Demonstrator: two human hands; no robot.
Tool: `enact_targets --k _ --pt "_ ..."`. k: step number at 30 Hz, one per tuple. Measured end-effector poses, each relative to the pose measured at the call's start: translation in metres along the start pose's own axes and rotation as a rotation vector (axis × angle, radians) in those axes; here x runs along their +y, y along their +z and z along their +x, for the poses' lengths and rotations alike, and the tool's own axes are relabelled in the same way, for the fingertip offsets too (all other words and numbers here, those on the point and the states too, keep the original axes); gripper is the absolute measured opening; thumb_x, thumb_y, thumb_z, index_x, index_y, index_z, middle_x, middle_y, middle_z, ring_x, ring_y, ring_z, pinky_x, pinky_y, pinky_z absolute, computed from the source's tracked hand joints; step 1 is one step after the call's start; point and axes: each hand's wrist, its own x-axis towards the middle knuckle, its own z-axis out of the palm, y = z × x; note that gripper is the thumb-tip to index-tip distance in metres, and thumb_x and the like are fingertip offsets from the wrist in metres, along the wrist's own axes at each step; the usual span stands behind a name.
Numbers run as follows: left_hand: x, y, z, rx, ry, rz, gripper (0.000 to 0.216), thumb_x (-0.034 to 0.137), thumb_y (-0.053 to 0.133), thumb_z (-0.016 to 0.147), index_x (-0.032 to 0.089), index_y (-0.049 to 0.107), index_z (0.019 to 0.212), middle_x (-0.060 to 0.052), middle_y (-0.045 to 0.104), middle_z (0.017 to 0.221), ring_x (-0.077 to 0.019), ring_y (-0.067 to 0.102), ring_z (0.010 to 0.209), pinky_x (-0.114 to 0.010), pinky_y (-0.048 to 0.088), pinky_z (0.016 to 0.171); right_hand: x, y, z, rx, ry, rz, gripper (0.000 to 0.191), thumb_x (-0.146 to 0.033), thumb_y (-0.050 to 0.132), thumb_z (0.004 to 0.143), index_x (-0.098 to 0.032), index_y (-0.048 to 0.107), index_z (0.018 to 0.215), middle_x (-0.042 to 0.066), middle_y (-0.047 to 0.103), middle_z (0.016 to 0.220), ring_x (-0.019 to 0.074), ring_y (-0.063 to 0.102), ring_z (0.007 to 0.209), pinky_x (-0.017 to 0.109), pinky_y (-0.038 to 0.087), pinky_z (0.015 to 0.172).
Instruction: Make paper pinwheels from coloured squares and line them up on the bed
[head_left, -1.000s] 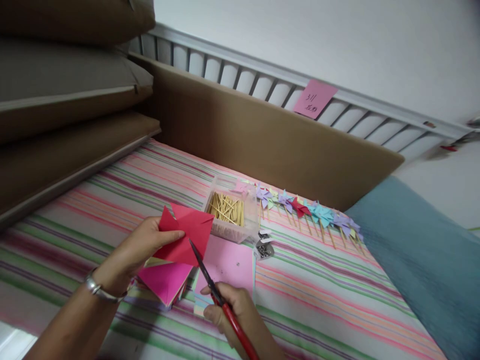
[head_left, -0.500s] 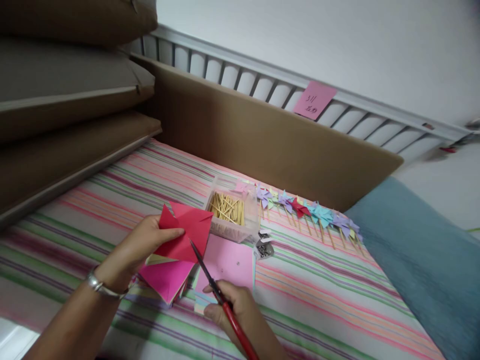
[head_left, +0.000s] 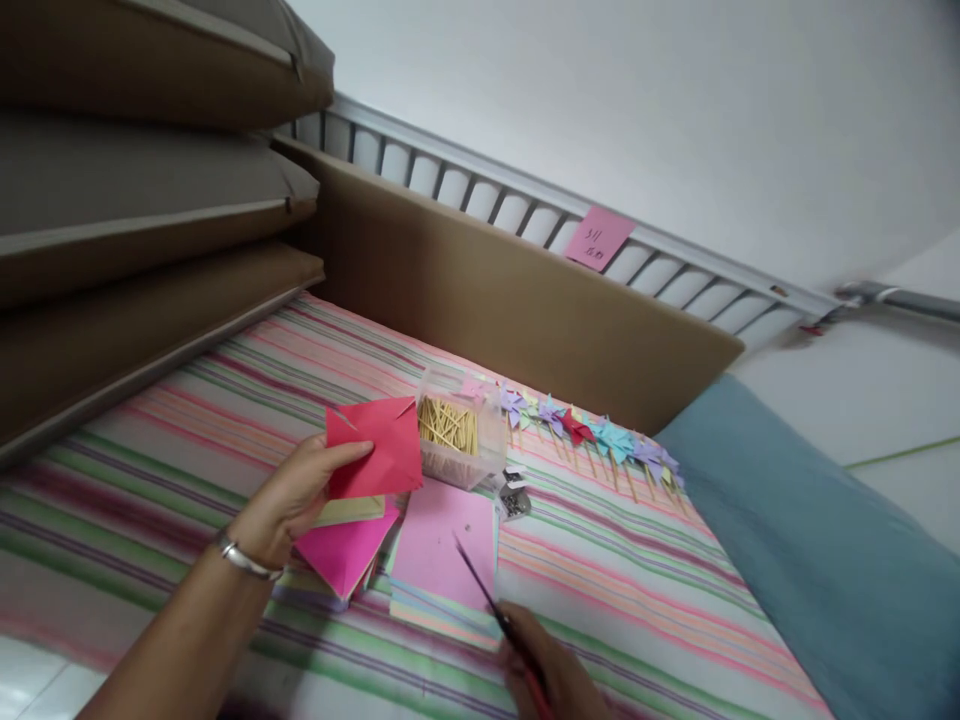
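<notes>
My left hand (head_left: 306, 482) pinches a square of red paper (head_left: 390, 446) by its left side, thumb on top. Slits run inward from the paper's upper corners. Beneath it lies a pile of coloured paper squares, a bright pink square (head_left: 346, 552) near its top. My right hand (head_left: 551, 665), low in the picture, grips a pair of red-handled scissors (head_left: 491, 600). Their blades look closed, pointing up and left over a stack of pale pink paper (head_left: 442, 535), apart from the red square.
Behind the paper stands a clear plastic box (head_left: 491, 430) of short wooden sticks (head_left: 448, 425). Beside it lies a small bag of metal bits (head_left: 515, 500). Paper pinwheels on sticks (head_left: 611, 440) line the back of the striped cloth (head_left: 637, 580). Brown cushions (head_left: 150, 280) are stacked at left.
My right hand has drawn the scissors down and right, away from the red paper. The red square has turned slightly in my left hand. The camera view has shifted.
</notes>
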Motion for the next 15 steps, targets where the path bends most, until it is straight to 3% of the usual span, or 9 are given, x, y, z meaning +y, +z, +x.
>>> enact_targets --k 4,7,9,11,12,14,15 --pt "-0.004 0.002 -0.004 -0.008 -0.007 -0.111 0.027 0.016 0.073 0.069 0.013 0.066 0.095 -0.013 0.076 0.083 -0.0281 0.072 0.072 -0.036 0.059 0.058 0.059 -0.029 -0.024 0.333 0.319 -0.112 0.038 -0.033 0.050 0.071 -0.023 0.061 0.106 0.007 0.071 0.080 0.0262 0.067 0.074 0.031 0.051 0.068" --pt "-0.008 0.005 -0.006 -0.011 -0.020 -0.185 0.027 0.014 0.070 0.071 0.013 0.065 0.098 -0.013 0.075 0.088 -0.0280 0.072 0.075 -0.035 0.059 0.055 0.093 -0.051 -0.023 0.428 0.441 -0.258 0.041 -0.034 0.050 0.068 -0.021 0.063 0.105 0.013 0.072 0.090 0.0304 0.069 0.085 0.035 0.051 0.074" --pt "-0.010 0.009 -0.007 0.003 -0.003 -0.225 0.018 0.011 0.066 0.074 0.012 0.065 0.092 -0.011 0.075 0.081 -0.0250 0.071 0.067 -0.032 0.058 0.049 0.099 -0.059 -0.016 0.389 0.536 -0.359 0.039 -0.034 0.051 0.066 -0.019 0.068 0.098 0.016 0.073 0.086 0.0353 0.069 0.085 0.042 0.050 0.076" --pt "-0.009 0.015 -0.009 0.010 0.020 -0.268 0.012 0.007 0.062 0.076 0.012 0.065 0.087 -0.009 0.075 0.074 -0.0218 0.070 0.059 -0.029 0.057 0.048 0.084 -0.060 -0.003 0.348 0.535 -0.368 0.036 -0.034 0.053 0.066 -0.018 0.070 0.092 0.017 0.073 0.086 0.0371 0.068 0.088 0.046 0.049 0.080" --pt "-0.009 0.017 -0.009 0.012 0.031 -0.289 0.011 0.006 0.060 0.078 0.011 0.065 0.087 -0.009 0.074 0.072 -0.0206 0.069 0.057 -0.029 0.057 0.049 0.069 -0.057 0.005 0.355 0.446 -0.314 0.036 -0.034 0.054 0.067 -0.018 0.071 0.094 0.016 0.073 0.093 0.0352 0.067 0.094 0.044 0.048 0.084" --pt "-0.009 0.024 -0.009 0.020 0.049 -0.321 0.013 0.004 0.056 0.080 0.010 0.065 0.088 -0.009 0.074 0.072 -0.0194 0.069 0.057 -0.028 0.057 0.051 0.027 -0.045 0.025 0.510 0.265 -0.147 0.039 -0.041 0.056 0.071 -0.017 0.070 0.098 0.015 0.069 0.108 0.0321 0.063 0.105 0.042 0.046 0.092" --pt "-0.010 0.027 -0.008 0.031 0.060 -0.335 0.014 0.003 0.055 0.080 0.009 0.065 0.087 -0.009 0.074 0.073 -0.0191 0.069 0.058 -0.028 0.057 0.052 0.004 -0.035 0.037 0.511 0.221 -0.026 0.039 -0.045 0.058 0.073 -0.017 0.069 0.098 0.014 0.070 0.105 0.0297 0.065 0.100 0.039 0.048 0.088"
